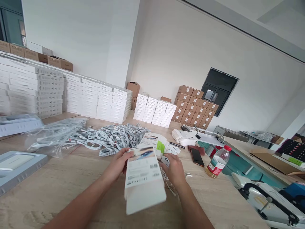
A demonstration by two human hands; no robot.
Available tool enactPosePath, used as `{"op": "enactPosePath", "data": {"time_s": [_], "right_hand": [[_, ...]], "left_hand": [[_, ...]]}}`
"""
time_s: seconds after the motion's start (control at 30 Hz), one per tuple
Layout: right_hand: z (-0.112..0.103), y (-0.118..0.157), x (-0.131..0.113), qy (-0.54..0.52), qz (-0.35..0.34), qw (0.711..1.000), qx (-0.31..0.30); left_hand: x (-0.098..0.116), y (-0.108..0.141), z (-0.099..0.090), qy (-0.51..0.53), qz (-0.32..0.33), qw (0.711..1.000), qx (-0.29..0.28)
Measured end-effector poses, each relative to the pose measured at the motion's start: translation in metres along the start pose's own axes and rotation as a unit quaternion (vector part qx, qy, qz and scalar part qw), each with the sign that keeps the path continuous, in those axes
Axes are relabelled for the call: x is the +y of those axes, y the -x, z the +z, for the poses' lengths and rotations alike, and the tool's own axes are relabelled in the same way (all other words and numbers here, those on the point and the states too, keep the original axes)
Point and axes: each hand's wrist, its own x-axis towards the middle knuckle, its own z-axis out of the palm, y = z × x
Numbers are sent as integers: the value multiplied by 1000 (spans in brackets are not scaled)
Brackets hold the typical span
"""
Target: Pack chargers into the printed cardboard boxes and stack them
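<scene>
My left hand [119, 163] grips a white printed box [143, 173] by its left side, thumb on the printed face. A plain white flap [146, 197] extends from the box's near end, toward me. My right hand [175, 168] is at the box's right edge with its fingers curled, by a small white piece with black print [166, 160]. What those fingers hold is partly hidden. Just beyond are more white-and-green boxes [158, 143] and small white paper pieces [172, 149]. A heap of coiled white cables [116, 136] lies past my left hand.
A grey tray [22, 168] and a plastic bag of cables [57, 133] lie left. White boxes [95, 98] are stacked behind. At right are a phone [197, 156], a pen [177, 145] and a red-capped bottle [218, 162] near the table's edge. Brown cartons [193, 108] stand by the wall.
</scene>
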Motion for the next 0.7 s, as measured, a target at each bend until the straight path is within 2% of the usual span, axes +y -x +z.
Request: {"op": "enactPosePath", "data": {"time_s": [0.07,0.17,0.37,0.47,0.57,0.7], "right_hand": [[0,0,7,52,2,998,-35],[0,-1,15,52,-2,997,-59],[8,-7,34,-16,26,999,-21],[6,-12,40,-66,19,997,21],[-5,-16,39,-97,18,991,94],[-19,-17,28,-194,58,956,210]], "left_hand": [[0,-7,-6,39,-4,999,35],[3,-13,-11,107,-31,993,37],[10,-13,-11,152,-78,984,42],[12,-13,-11,164,-87,982,40],[11,-13,-12,169,-89,981,44],[8,-14,-11,155,-82,983,58]]}}
